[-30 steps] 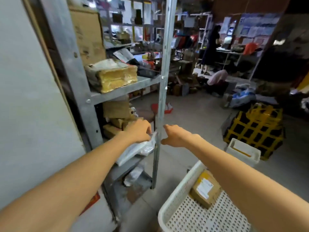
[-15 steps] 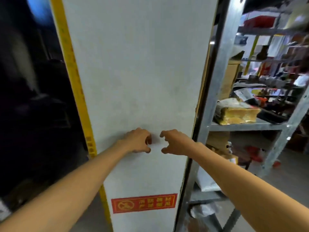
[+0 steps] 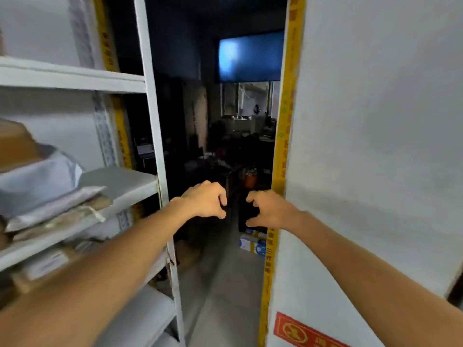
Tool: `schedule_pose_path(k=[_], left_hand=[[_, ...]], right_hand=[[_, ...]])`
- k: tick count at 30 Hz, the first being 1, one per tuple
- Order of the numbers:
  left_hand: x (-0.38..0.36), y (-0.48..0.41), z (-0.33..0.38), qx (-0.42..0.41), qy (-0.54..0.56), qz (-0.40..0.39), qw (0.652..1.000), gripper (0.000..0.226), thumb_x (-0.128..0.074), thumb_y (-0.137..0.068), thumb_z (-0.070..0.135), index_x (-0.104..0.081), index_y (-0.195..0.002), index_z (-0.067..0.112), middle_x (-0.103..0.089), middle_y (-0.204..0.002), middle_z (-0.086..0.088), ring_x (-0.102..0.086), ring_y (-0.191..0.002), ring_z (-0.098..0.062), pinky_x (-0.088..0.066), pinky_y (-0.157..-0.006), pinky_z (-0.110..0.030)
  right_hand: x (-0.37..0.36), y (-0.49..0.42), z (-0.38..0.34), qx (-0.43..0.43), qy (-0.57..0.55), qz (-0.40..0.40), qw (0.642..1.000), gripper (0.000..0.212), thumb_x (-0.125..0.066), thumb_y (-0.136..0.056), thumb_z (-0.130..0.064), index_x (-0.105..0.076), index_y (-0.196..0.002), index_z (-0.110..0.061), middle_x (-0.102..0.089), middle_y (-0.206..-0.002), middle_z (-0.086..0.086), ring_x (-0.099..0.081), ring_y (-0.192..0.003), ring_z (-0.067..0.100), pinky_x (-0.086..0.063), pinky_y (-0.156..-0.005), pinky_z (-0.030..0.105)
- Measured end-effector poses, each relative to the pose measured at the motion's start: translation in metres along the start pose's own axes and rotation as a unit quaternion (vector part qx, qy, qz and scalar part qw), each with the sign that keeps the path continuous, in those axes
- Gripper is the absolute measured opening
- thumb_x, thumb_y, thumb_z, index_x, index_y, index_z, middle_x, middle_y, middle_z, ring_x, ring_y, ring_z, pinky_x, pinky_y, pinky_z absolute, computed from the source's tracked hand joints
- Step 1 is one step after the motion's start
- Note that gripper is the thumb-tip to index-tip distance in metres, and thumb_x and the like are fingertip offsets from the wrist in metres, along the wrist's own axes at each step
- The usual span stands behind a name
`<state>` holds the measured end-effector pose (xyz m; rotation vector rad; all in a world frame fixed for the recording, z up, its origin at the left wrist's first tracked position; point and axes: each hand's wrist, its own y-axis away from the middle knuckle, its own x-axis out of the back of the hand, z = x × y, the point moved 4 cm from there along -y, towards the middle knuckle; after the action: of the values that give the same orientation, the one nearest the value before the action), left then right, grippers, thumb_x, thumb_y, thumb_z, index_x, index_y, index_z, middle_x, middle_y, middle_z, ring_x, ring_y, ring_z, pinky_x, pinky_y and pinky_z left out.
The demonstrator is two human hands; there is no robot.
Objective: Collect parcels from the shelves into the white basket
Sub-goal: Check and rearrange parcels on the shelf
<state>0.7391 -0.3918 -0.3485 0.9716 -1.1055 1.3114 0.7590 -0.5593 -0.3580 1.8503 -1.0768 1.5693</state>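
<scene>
Narrow passage, seen from my remote station: a white shelf rack stands on the left, its front post running top to bottom, and a white wall edged with yellow tape closes the right side. Between post and tape lies a slim strip of grey floor that leads into a dark room, where a blue screen glows high up. A red sign sits low on the wall, near the taped edge.

Both my arms reach forward into the gap. The left hand hovers just right of the post, clear of the shelf edge; its grip is curled, fingers bent toward the thumb, and I see nothing in it. The right hand hovers just left of the taped edge, its grip curled the same way and holding nothing. The two hands face each other, near but apart.

The parcels are on the rack to my left: grey plastic bags stacked on the middle shelf, with a brown box behind them. More packages, blurred, lie on the shelf below. Neither hand touches any of them.
</scene>
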Motion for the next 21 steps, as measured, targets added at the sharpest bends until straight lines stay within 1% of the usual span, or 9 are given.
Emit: schedule_pose_path(k=[2, 4, 6, 8, 10, 13, 17, 20, 21], left_hand=[[0.018, 0.022, -0.033, 0.042, -0.010, 0.012, 0.999, 0.027, -0.078, -0.072, 0.036, -0.063, -0.095, 0.033, -0.060, -0.104, 0.004, -0.062, -0.092, -0.019, -0.052, -0.081, -0.036], [0.038, 0.045, -0.062, 0.082, -0.018, 0.025, 0.996, 0.026, -0.078, -0.073, 0.033, -0.060, -0.091, 0.032, -0.062, -0.100, 0.003, -0.061, -0.088, -0.016, -0.053, -0.076, -0.034], [0.057, 0.072, -0.088, 0.122, -0.016, 0.046, 0.991, 0.026, -0.077, -0.073, 0.031, -0.060, -0.093, 0.030, -0.061, -0.099, 0.003, -0.059, -0.087, -0.015, -0.050, -0.072, -0.031], [0.072, 0.104, -0.110, 0.164, -0.019, 0.068, 0.984, 0.027, -0.076, -0.074, 0.030, -0.061, -0.096, 0.027, -0.062, -0.104, 0.002, -0.059, -0.093, -0.018, -0.050, -0.078, -0.033], [0.082, 0.138, -0.128, 0.205, -0.044, 0.085, 0.974, 0.031, -0.076, -0.075, 0.032, -0.064, -0.103, 0.025, -0.063, -0.108, 0.001, -0.060, -0.099, -0.020, -0.050, -0.085, -0.033], [0.095, 0.193, -0.146, 0.265, -0.074, 0.091, 0.957, 0.036, -0.073, -0.078, 0.037, -0.064, -0.111, 0.027, -0.063, -0.115, 0.001, -0.059, -0.101, -0.020, -0.051, -0.088, -0.034], [0.119, 0.270, -0.157, 0.352, -0.098, 0.118, 0.923, 0.035, -0.071, -0.082, 0.037, -0.062, -0.115, 0.030, -0.065, -0.115, 0.006, -0.062, -0.099, -0.015, -0.053, -0.078, -0.026], [0.140, 0.325, -0.163, 0.416, -0.112, 0.144, 0.891, 0.038, -0.071, -0.082, 0.037, -0.061, -0.118, 0.029, -0.062, -0.119, 0.005, -0.060, -0.101, -0.016, -0.054, -0.084, -0.029], [0.147, 0.341, -0.162, 0.430, -0.114, 0.150, 0.883, 0.039, -0.072, -0.082, 0.036, -0.060, -0.118, 0.029, -0.061, -0.120, 0.004, -0.060, -0.101, -0.017, -0.054, -0.084, -0.031]], right_hand=[[-0.004, -0.018, -0.040, 0.038, -0.016, -0.005, 0.999, 0.075, -0.080, -0.074, -0.037, -0.047, -0.137, -0.013, -0.056, -0.129, 0.013, -0.057, -0.116, 0.026, -0.050, -0.094, 0.037], [-0.006, -0.032, -0.078, 0.079, -0.016, -0.018, 0.997, 0.075, -0.080, -0.074, -0.038, -0.046, -0.137, -0.014, -0.054, -0.129, 0.013, -0.056, -0.116, 0.027, -0.049, -0.095, 0.039], [-0.006, -0.043, -0.114, 0.125, -0.015, -0.021, 0.992, 0.074, -0.079, -0.076, -0.036, -0.045, -0.138, -0.014, -0.052, -0.131, 0.012, -0.053, -0.119, 0.028, -0.048, -0.097, 0.039], [-0.003, -0.051, -0.148, 0.168, -0.028, -0.018, 0.985, 0.074, -0.077, -0.078, -0.036, -0.042, -0.140, -0.015, -0.049, -0.135, 0.011, -0.050, -0.123, 0.027, -0.046, -0.099, 0.039], [-0.002, -0.055, -0.180, 0.207, -0.040, -0.017, 0.977, 0.072, -0.075, -0.081, -0.035, -0.042, -0.141, -0.013, -0.047, -0.136, 0.010, -0.049, -0.124, 0.027, -0.046, -0.099, 0.039], [-0.005, -0.055, -0.233, 0.266, -0.034, -0.029, 0.963, 0.065, -0.072, -0.082, -0.039, -0.045, -0.136, -0.014, -0.052, -0.131, 0.010, -0.050, -0.119, 0.027, -0.047, -0.095, 0.041], [0.000, -0.041, -0.307, 0.341, -0.047, -0.012, 0.939, 0.064, -0.072, -0.081, -0.040, -0.047, -0.134, -0.015, -0.054, -0.131, 0.008, -0.054, -0.116, 0.026, -0.049, -0.090, 0.039], [0.005, -0.024, -0.362, 0.410, -0.057, -0.004, 0.910, 0.048, -0.070, -0.082, -0.037, -0.053, -0.121, -0.016, -0.059, -0.118, 0.004, -0.058, -0.105, 0.024, -0.048, -0.077, 0.030], [0.007, -0.017, -0.379, 0.431, -0.064, -0.002, 0.900, 0.045, -0.070, -0.083, -0.034, -0.052, -0.120, -0.018, -0.059, -0.118, 0.003, -0.058, -0.105, 0.023, -0.048, -0.077, 0.029]])
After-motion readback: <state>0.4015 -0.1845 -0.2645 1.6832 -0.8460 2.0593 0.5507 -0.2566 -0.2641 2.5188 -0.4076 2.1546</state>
